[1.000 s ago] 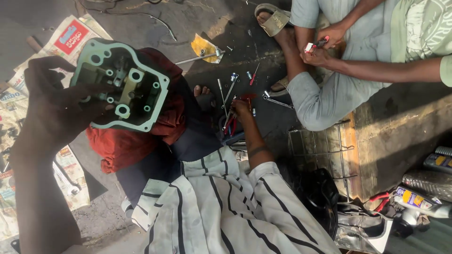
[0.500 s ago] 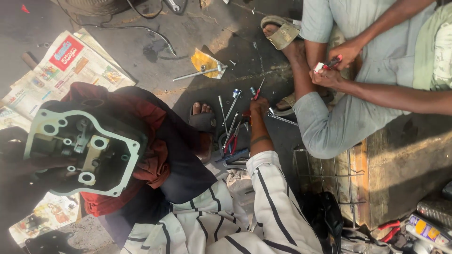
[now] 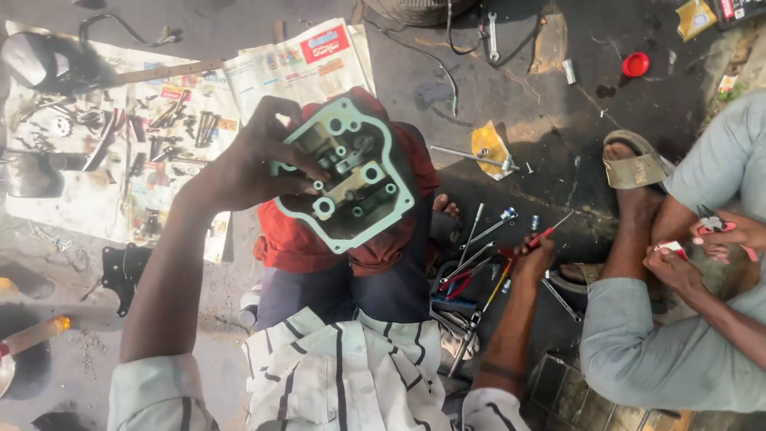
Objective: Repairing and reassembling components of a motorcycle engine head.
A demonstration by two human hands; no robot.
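Observation:
My left hand (image 3: 247, 164) holds up a metal engine cylinder head (image 3: 347, 175) with a pale green gasket face and several round holes, raised over a red cloth (image 3: 303, 243) on my lap. My right hand (image 3: 536, 257) reaches down to the ground on the right and grips a red-handled screwdriver (image 3: 546, 234) among several loose tools (image 3: 471, 267). Striped white sleeves and shirt fill the bottom of the view.
Newspaper sheets (image 3: 159, 136) at the left carry several small bolts and parts. Another person (image 3: 678, 319) sits at the right, a sandalled foot (image 3: 634, 172) forward, hands on small pliers (image 3: 714, 226). A yellow rag (image 3: 488, 146) and a red cap (image 3: 635, 64) lie on the dark ground.
The cylinder head has moved from the lower left up to the centre of view in my left hand. My right hand stays at the tools and now grips the red-handled screwdriver.

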